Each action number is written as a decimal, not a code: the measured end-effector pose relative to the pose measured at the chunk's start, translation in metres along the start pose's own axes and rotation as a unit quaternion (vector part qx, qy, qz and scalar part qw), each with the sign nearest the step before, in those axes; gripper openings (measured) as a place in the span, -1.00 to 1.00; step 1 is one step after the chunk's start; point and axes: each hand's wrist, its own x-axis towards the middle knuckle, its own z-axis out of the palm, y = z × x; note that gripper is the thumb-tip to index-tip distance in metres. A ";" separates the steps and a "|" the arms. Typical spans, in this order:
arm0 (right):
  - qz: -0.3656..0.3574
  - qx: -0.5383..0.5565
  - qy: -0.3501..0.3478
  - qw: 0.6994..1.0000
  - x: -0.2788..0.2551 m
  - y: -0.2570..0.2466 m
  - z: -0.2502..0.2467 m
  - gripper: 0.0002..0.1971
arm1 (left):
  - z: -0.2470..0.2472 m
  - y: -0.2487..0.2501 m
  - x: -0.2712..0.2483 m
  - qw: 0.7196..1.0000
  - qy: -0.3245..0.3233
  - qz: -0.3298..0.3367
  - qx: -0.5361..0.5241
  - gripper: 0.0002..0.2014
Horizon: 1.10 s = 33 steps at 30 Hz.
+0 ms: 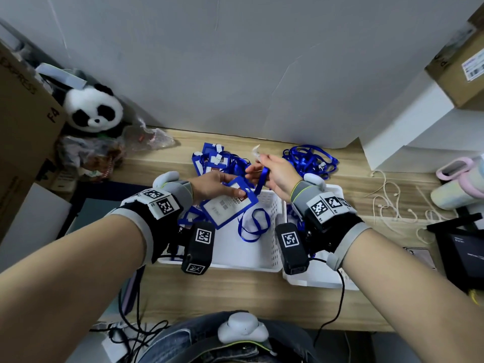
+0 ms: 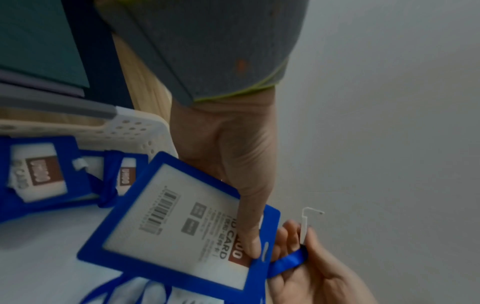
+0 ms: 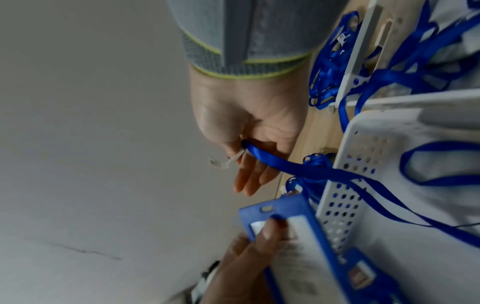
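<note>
Centre of frame: our left hand point(image 1: 209, 185) pinches the badge holder point(image 1: 228, 208) over the basket point(image 1: 271, 205), while our right hand point(image 1: 280, 176) pinches the lanyard point(image 1: 263, 177) by its clip point(image 1: 256, 152), not yet threaded through the slot point(image 2: 265, 250).

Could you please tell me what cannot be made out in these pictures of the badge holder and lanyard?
- Small print inside the badge holder: blurred in the left wrist view, too small in the head view.
- Fingers of the left hand behind it: hidden by the holder, left wrist view.
- Contents of the right basket: largely covered by the right wrist camera, head view.
</note>
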 end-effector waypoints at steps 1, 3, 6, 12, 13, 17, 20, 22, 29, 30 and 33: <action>0.003 0.033 -0.001 0.999 -0.001 -0.004 0.001 -0.79 | 0.003 0.004 0.001 1.000 -0.016 0.011 -0.010 -0.85; 0.000 0.081 -0.001 0.997 -0.002 -0.011 0.004 -0.75 | 0.010 0.010 0.003 0.998 -0.054 0.019 -0.017 -0.87; -0.015 0.123 0.017 0.992 0.000 -0.019 0.002 -0.71 | 0.015 0.012 0.003 0.995 -0.093 0.005 -0.030 -0.90; -0.020 -0.257 0.187 0.948 0.020 -0.002 -0.047 -0.86 | -0.001 0.003 0.001 0.993 -0.010 0.009 -0.115 -0.95; -0.010 -0.292 0.172 0.941 0.020 0.004 -0.052 -0.66 | -0.005 0.003 0.001 0.991 0.006 0.016 -0.136 -0.95; 0.037 -0.343 0.017 0.938 0.006 0.018 -0.046 -0.44 | -0.004 0.012 0.003 0.985 0.028 0.043 -0.166 -0.93; 0.016 -0.359 -0.022 0.933 0.001 0.022 -0.034 -0.40 | 0.006 0.028 0.005 0.980 0.019 0.058 -0.190 -0.93; 0.019 -0.353 -0.067 0.933 -0.001 0.025 -0.028 -0.51 | 0.011 0.037 0.008 0.978 0.012 0.068 -0.195 -0.94; 0.098 -0.256 -0.103 0.956 0.001 0.017 -0.029 -0.76 | 0.018 0.047 0.029 0.983 0.072 0.054 -0.157 -0.93; 0.099 -0.236 -0.101 0.962 0.002 0.014 -0.032 -0.78 | 0.018 0.047 0.032 0.981 0.087 0.050 -0.165 -0.94; 0.082 -0.199 -0.048 0.975 0.006 0.004 -0.042 -0.83 | 0.023 0.046 0.040 0.973 0.134 0.052 -0.180 -0.99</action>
